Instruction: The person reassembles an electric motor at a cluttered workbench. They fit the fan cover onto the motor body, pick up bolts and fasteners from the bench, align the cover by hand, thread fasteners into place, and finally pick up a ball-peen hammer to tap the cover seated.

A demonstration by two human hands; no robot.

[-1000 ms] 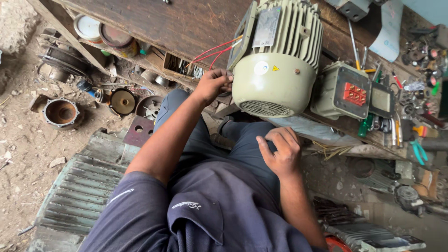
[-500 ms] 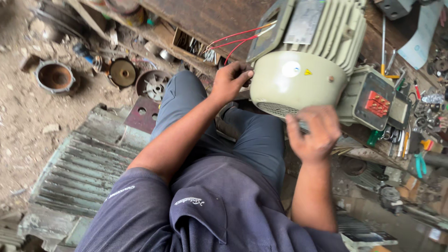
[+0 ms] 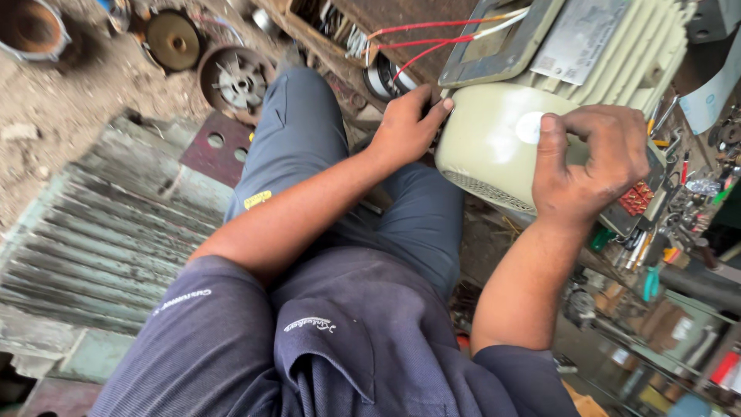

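Left hand (image 3: 403, 125) braces the electric motor's (image 3: 540, 93) fan cover, fingers spread flat on it; right hand (image 3: 590, 158) curled over its rim (fingers bunched, nothing visibly pinched), likely steadying it.

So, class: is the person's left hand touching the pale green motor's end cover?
Touching. The head view shows the left hand with its fingertips pressed against the rounded edge of the motor's end cover, with no gap visible between them.
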